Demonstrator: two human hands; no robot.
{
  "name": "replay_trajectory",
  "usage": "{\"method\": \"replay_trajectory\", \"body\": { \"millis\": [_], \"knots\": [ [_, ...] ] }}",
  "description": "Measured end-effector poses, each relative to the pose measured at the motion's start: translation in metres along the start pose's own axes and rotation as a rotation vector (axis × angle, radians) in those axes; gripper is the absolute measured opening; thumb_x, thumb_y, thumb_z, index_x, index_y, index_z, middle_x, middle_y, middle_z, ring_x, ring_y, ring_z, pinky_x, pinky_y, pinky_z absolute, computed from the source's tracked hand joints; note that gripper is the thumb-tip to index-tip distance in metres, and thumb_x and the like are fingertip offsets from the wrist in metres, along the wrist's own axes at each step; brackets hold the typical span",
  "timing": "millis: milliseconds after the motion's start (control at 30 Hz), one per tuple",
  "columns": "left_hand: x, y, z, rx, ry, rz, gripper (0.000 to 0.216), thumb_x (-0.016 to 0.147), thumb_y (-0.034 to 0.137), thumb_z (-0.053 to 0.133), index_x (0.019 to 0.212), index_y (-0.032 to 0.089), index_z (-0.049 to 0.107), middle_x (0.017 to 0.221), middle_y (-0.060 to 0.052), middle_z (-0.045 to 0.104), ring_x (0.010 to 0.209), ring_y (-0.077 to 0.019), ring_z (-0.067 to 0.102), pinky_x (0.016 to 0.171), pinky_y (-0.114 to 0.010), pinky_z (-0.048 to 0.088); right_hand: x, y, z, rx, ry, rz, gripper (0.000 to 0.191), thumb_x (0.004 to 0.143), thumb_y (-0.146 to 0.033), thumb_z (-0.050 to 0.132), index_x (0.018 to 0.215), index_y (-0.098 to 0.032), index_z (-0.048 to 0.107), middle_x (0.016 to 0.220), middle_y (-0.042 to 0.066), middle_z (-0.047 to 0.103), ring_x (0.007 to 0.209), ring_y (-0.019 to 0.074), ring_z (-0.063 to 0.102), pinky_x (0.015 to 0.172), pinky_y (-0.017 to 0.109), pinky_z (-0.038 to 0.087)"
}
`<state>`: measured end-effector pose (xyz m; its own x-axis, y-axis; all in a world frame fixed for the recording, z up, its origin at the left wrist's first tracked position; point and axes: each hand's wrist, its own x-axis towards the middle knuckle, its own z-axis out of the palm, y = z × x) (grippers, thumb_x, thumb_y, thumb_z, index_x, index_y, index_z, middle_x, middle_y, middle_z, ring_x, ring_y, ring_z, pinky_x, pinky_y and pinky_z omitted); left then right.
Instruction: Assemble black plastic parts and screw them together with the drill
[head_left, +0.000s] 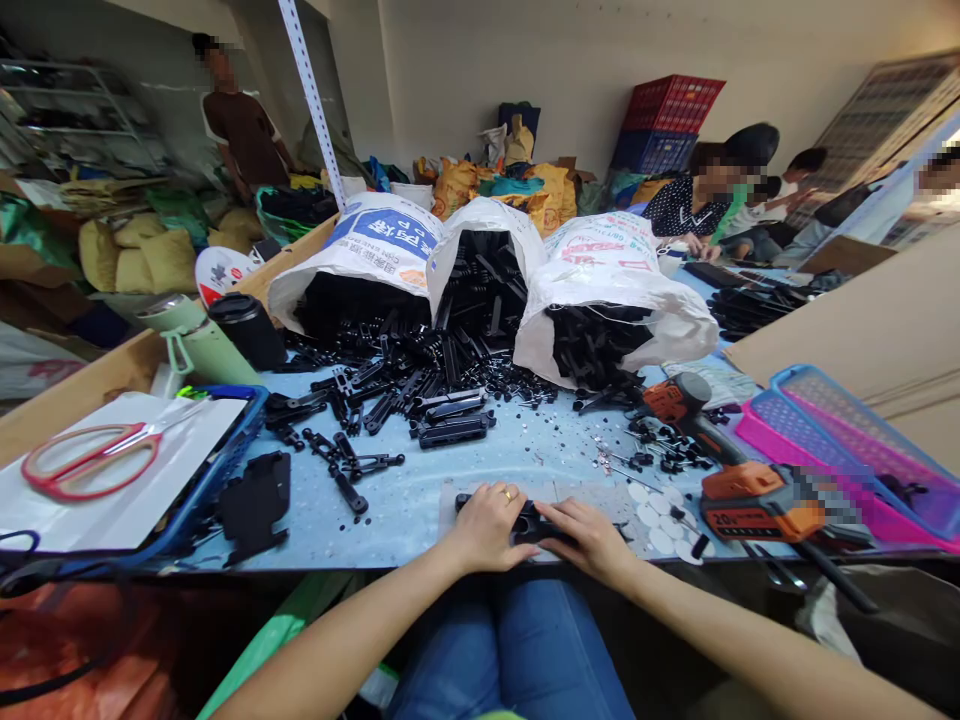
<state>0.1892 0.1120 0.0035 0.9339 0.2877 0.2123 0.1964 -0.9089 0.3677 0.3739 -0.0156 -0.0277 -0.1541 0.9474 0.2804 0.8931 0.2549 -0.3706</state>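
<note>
A long black plastic part (529, 526) lies at the table's front edge, partly covered by my hands. My left hand (491, 525) is closed over its left portion, a ring on one finger. From the other side my right hand (589, 535) grips the same part with thumb and fingers. Beneath it is a clear flat sheet (450, 500). White round discs (660, 515) lie just right of my right hand. Beyond my hands, several black folding arm pieces (454, 428) are stacked, with more loose ones (349, 470) to the left.
Three white sacks (480, 215) spill black parts at the back. An orange cordless drill (750, 500) lies right, before pink and blue baskets (817, 425). Red-handled scissors (94, 460) rest on a paper-covered blue basket (247, 410) at left. A co-worker (690, 210) sits at far right; another person stands back left.
</note>
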Motion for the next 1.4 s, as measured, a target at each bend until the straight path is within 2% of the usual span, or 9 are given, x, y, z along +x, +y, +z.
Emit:
{"method": "replay_trajectory", "body": {
  "millis": [233,367,567,667,800,900,1067,1233,1400],
  "knots": [
    [-0.006,0.000,-0.005,0.109,-0.011,-0.002,0.044,0.082,0.042,0.053,0.114,0.013,0.048,0.104,-0.012,0.056,0.093,-0.0252,0.050,0.079,-0.037,0.040,0.016,0.014,-0.019,-0.229,-0.184,-0.117,0.048,0.088,-0.047,0.043,0.127,-0.020,0.046,0.093,0.009,0.062,0.082,0.0197,0.057,0.068,0.031,0.045],
    [-0.011,-0.006,-0.013,0.179,-0.014,-0.074,0.039,0.088,0.042,0.041,0.101,0.009,0.057,0.090,-0.016,0.060,0.085,-0.0266,0.054,0.070,-0.036,0.042,0.021,0.005,-0.032,-0.379,-0.129,0.058,0.051,0.081,-0.063,0.041,0.081,-0.016,0.062,0.072,0.009,0.061,0.068,0.0200,0.056,0.060,0.030,0.040],
    [-0.037,0.022,-0.064,-0.324,0.183,-0.007,0.059,0.092,0.046,0.011,0.065,0.018,0.055,0.058,-0.008,0.054,0.058,-0.0176,0.051,0.057,-0.030,0.037,0.041,-0.060,-0.072,0.332,-0.093,-0.196,0.055,0.089,-0.057,0.015,0.063,-0.022,0.049,0.053,0.003,0.049,0.053,0.0156,0.048,0.055,0.029,0.035],
    [-0.048,0.053,-0.072,-0.627,0.377,-0.015,0.066,0.089,0.052,0.004,0.063,0.020,0.055,0.052,-0.006,0.050,0.053,-0.0170,0.049,0.056,-0.031,0.038,0.051,-0.095,-0.049,0.693,0.089,-0.182,0.052,0.088,-0.056,0.011,0.071,-0.023,0.047,0.055,0.003,0.046,0.054,0.0174,0.048,0.056,0.032,0.039],
    [-0.053,0.054,-0.051,-0.607,0.611,-0.113,0.078,0.085,0.059,-0.002,0.090,0.018,0.063,0.076,-0.014,0.062,0.073,-0.0230,0.058,0.068,-0.036,0.044,0.083,-0.107,0.012,0.726,0.508,-0.019,0.056,0.086,-0.055,0.000,0.110,-0.026,0.042,0.105,0.014,0.051,0.098,0.0260,0.050,0.079,0.044,0.043],
    [-0.048,0.014,-0.037,-0.313,0.538,-0.079,0.083,0.080,0.067,0.004,0.121,0.014,0.053,0.100,-0.018,0.062,0.094,-0.0281,0.057,0.081,-0.038,0.043,0.139,-0.083,0.025,0.588,0.419,-0.060,0.046,0.091,-0.046,0.010,0.106,-0.026,0.049,0.113,0.010,0.051,0.109,0.0225,0.046,0.091,0.041,0.038],
    [-0.026,-0.048,-0.023,0.120,0.159,-0.128,0.068,0.078,0.059,0.047,0.126,0.010,0.046,0.109,-0.020,0.058,0.108,-0.0336,0.050,0.089,-0.046,0.042,0.236,-0.022,0.008,-0.048,0.113,0.051,0.046,0.087,-0.051,0.040,0.120,-0.020,0.050,0.124,0.011,0.049,0.118,0.0242,0.039,0.101,0.043,0.023],
    [-0.030,-0.044,-0.005,0.299,0.136,-0.128,0.066,0.077,0.041,0.061,0.130,0.010,0.037,0.133,-0.021,0.041,0.129,-0.0330,0.028,0.101,-0.048,0.033,0.228,-0.012,0.030,-0.271,-0.090,0.012,0.059,0.081,-0.063,0.041,0.124,-0.024,0.049,0.119,0.010,0.052,0.108,0.0250,0.045,0.100,0.044,0.020],
    [-0.039,-0.057,-0.005,0.351,0.123,-0.142,0.051,0.086,0.018,0.044,0.135,0.012,0.030,0.140,-0.019,0.033,0.133,-0.0288,0.020,0.104,-0.046,0.029,0.221,-0.021,0.043,-0.279,-0.111,0.115,0.047,0.086,-0.058,0.036,0.115,-0.028,0.056,0.116,0.008,0.054,0.105,0.0242,0.045,0.090,0.037,0.030]
  ]
}}
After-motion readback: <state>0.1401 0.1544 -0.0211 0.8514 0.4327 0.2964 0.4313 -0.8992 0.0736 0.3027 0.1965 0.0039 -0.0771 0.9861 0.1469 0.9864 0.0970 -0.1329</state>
